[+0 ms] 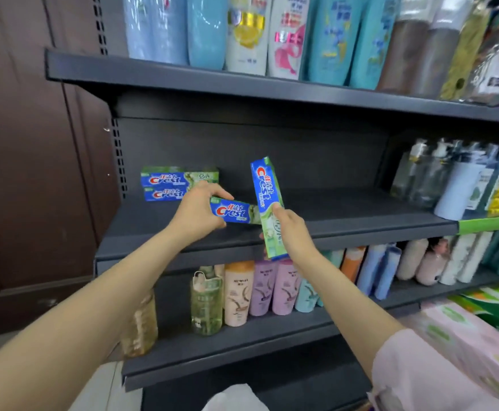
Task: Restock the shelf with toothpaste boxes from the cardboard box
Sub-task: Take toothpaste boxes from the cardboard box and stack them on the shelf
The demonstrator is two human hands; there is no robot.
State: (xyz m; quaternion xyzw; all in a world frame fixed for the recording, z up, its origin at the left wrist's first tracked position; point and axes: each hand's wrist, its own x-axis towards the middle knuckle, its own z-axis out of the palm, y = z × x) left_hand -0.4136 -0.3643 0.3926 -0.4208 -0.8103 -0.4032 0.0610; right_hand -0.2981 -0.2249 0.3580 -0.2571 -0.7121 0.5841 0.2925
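Head cam, looking at a dark metal shelf (346, 209) in a store. The left hand (196, 213) grips a Crest toothpaste box (235, 211) by its left end, holding it roughly level just above the shelf, a bit tilted. The right hand (291, 229) is wrapped around the lower half of a second Crest box (267, 200), which stands nearly upright with the red and white "Crest" logo reading sideways on blue — its lower half is green and white. The two boxes look like they touch or nearly touch where they cross.

Already on the shelf, back at the left: two stacked Crest boxes (172, 183), flat, logos facing out, with some Chinese characters above the logo that I can't read properly.

Shelf above holds tall shampoo bottles (289, 37), mostly blue and white, labels blurry. Below are pastel bottles (264, 287) in peach and lilac, plus a clear yellowish bottle (206, 304). Pump bottles (438, 173) sit on the right of the middle shelf.
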